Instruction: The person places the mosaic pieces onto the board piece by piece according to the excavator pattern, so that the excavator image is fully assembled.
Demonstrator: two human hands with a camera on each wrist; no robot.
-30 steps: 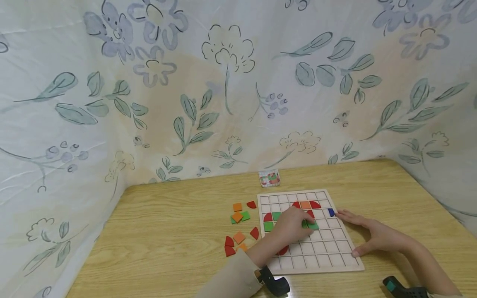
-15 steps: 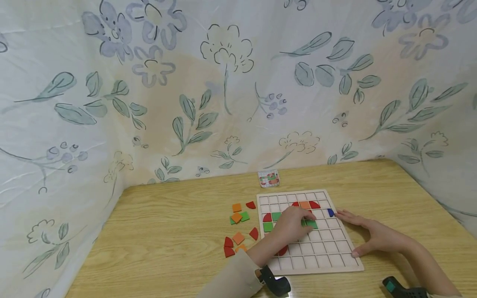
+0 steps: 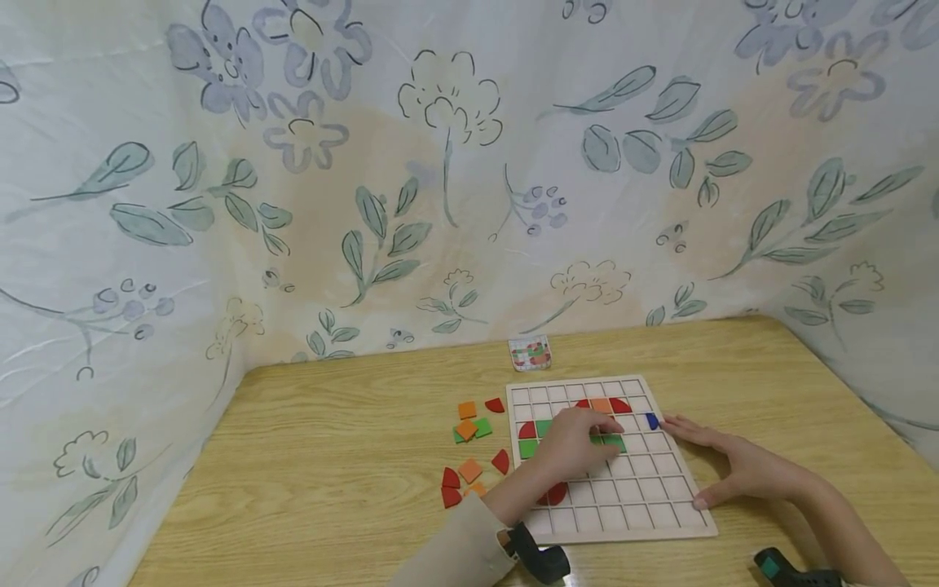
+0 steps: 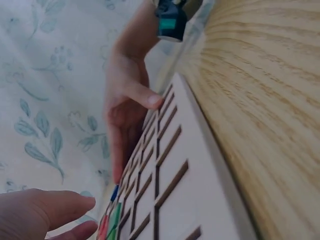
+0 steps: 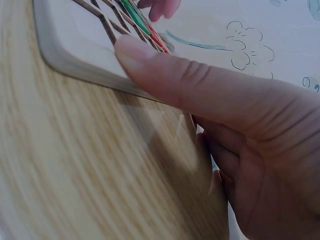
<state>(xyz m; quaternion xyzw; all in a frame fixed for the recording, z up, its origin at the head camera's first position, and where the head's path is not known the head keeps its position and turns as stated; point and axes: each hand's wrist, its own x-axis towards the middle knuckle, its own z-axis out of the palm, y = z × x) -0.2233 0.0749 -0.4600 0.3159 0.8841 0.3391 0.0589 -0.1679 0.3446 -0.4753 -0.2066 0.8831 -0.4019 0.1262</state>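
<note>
A pale wooden grid board (image 3: pixel 631 514) lies on the table with flat coloured tiles in some of its cells. Over its middle is my left hand (image 3: pixel 575 444), thumb and fingertips apart, with nothing seen between them. Right by those fingertips a green square tile (image 3: pixel 614 443) lies in the grid. The left hand and forearm cover some cells. My right hand (image 3: pixel 748 465) rests against the board's right edge, its thumb on the rim near the front corner, as the right wrist view also shows. A dark blue tile (image 3: pixel 652 421) lies beside its fingertips.
Loose orange squares (image 3: pixel 470 470), red quarter-circle tiles (image 3: pixel 451 477) and green squares (image 3: pixel 482 426) lie left of the board, a few overlapping. Behind the board is a small pattern card (image 3: pixel 531 353). Floral cloth (image 3: pixel 455 244) hangs at the table's back and sides.
The green tile, tilted at my left fingertips a second ago, now lies flat in its cell. My left fingers have come off it. The right hand has stayed in place.
</note>
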